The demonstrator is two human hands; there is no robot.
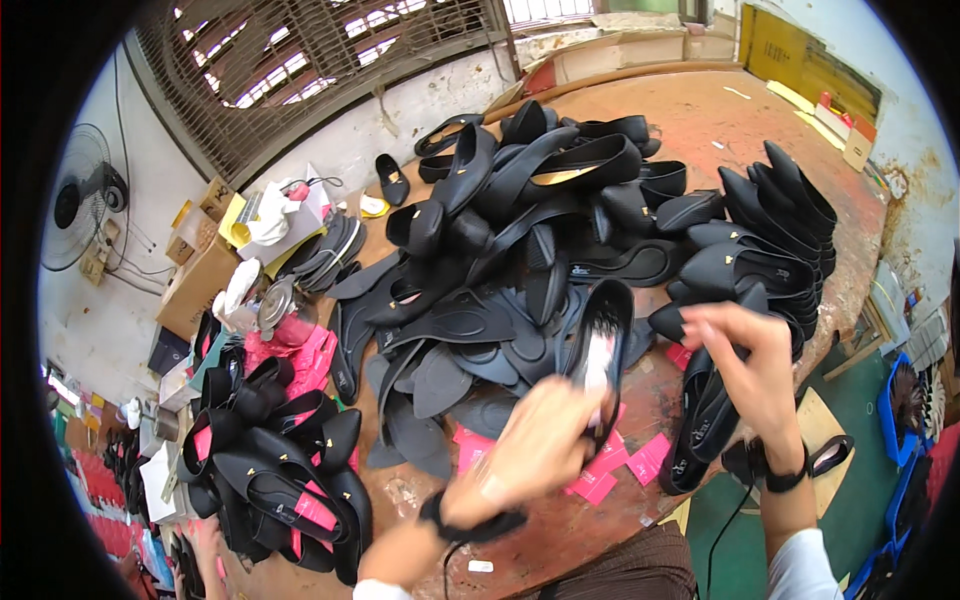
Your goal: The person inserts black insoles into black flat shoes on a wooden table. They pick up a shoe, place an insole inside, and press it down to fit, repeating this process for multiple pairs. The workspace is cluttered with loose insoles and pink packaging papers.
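Black shoe [610, 303], near the middle of the worktable [780, 112] and toward its front edge, toe pointing away, with my left hand [545, 425] closed at its heel end. Around it I see plenty in the way: beyond it, a tall, tangled heap of black shoes [530, 180]; to its left, a spread of dark grey insoles [450, 375], overlapping each other; near its heel, bright pink cards [650, 458] scattered on the worn reddish tabletop. To the right, more black shoes nest in a tight row [760, 270], pointed toes outward. My right hand [745, 355] is raised over the front of that row, half open with fingers bent, above a dark pair of shoes [695, 425]; I cannot tell whether it grips anything. At lower left lies another cluster of shoes [280, 460] with pink showing inside, and below it a co-worker's hand [205, 550] shows at the edge. A cardboard box [200, 290] and a wall fan [85, 195] are farther left. As for the shoe, its outside is dark and smooth, its opening faces up toward me, and something pale and pinkish, too blurred to name, shows inside.
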